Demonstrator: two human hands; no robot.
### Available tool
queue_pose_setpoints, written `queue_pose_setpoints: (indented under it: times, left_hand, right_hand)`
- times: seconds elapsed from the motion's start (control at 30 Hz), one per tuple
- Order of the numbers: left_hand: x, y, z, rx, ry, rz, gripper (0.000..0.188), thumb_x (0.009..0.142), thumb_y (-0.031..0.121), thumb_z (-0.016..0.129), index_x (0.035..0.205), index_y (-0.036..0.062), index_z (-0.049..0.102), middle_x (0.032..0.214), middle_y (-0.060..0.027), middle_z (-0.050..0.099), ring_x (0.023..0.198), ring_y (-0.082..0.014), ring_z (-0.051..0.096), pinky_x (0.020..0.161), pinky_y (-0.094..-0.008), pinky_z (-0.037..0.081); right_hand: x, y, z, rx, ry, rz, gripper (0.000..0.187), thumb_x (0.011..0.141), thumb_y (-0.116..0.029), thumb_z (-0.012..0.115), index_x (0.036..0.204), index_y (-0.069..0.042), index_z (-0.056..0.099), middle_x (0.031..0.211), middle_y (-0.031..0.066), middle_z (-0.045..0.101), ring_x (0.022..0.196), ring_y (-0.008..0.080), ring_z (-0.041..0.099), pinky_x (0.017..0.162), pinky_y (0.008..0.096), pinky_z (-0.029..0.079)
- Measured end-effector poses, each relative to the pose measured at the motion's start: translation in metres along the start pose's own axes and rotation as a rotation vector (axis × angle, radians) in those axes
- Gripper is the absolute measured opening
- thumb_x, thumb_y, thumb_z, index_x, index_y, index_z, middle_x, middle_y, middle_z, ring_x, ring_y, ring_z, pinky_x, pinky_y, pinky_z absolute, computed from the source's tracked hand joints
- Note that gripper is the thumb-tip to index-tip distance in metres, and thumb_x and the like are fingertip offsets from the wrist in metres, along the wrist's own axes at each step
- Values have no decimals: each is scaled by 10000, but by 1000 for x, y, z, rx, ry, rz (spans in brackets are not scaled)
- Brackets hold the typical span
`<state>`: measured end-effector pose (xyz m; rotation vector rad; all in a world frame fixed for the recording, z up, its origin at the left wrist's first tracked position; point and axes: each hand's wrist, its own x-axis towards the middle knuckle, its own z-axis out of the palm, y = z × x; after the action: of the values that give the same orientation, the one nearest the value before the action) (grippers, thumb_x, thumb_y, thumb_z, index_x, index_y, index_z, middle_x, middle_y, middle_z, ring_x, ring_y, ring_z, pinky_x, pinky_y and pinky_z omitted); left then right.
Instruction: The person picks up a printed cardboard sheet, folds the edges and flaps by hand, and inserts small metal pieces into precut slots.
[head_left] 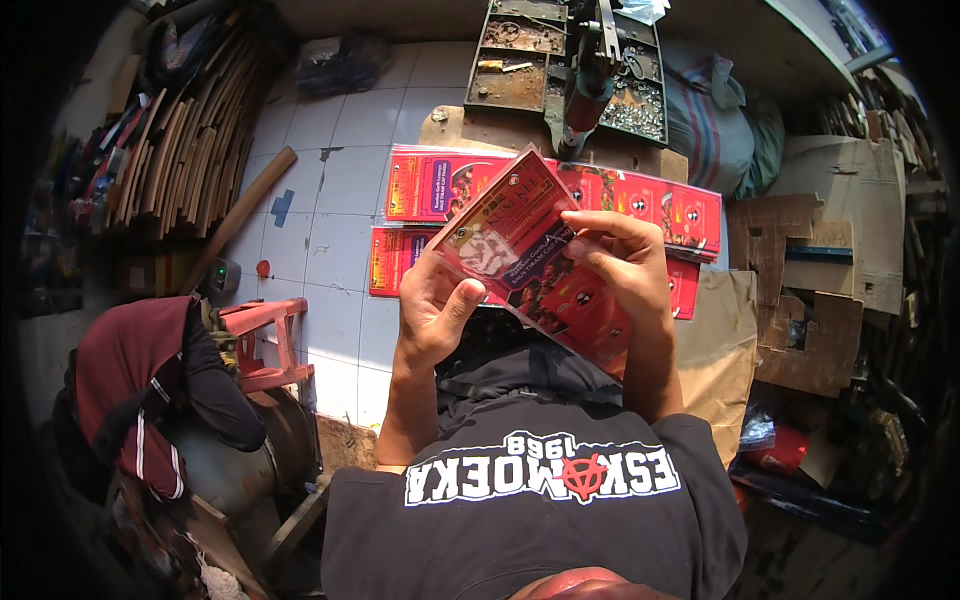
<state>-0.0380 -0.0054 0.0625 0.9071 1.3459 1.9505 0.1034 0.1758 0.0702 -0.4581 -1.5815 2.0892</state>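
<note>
Between both hands I hold a glossy red printed plastic pouch [545, 245], tilted above the bench. My left hand [432, 312] is closed on its lower left edge, with the thumb on the near side. At the upper right edge, my right hand [628, 262] pinches the pouch between thumb and fingers. Beneath and beyond it lie stacks of similar red pouches [690, 212], partly hidden by my hands and the held one. Past the stacks stands a dark hand press [588, 95], flanked by a compartment tray [512, 75] with small metal pieces.
A red plastic stool [275, 345] with a maroon jacket [135, 345] near it is at the left. Cardboard sheets [190, 160] lean at the far left. Cut cardboard [815, 345] and brown paper [725, 340] lie to the right. A woven sack [705, 120] sits behind.
</note>
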Motion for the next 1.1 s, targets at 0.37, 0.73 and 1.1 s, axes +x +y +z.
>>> queue_pose_setpoints:
  times: [0.37,0.73,1.1]
  left_hand:
    - [-8,5,28,174,228,11,477,934,125,608,1347,-40,438,957,-87,664,769,-60,568,651,-200,471]
    - [-10,11,34,283,116,112,536,934,118,601,1393,-40,376,975,-130,691,774,-93,628,660,-238,519]
    - [-15,9,29,391,56,144,553,932,125,601,1412,-17,366,950,-137,690,738,-75,620,621,-221,496]
  right_hand:
    - [-4,-1,43,-620,193,-666,355,722,31,740,1067,-11,672,823,106,689,786,241,654,730,324,501]
    - [-5,-2,76,-702,214,-885,343,705,64,722,1040,23,661,779,96,656,740,258,680,604,313,543]
    - [-8,-5,73,-759,197,-903,321,706,53,731,1020,38,666,802,100,656,745,261,682,620,315,557]
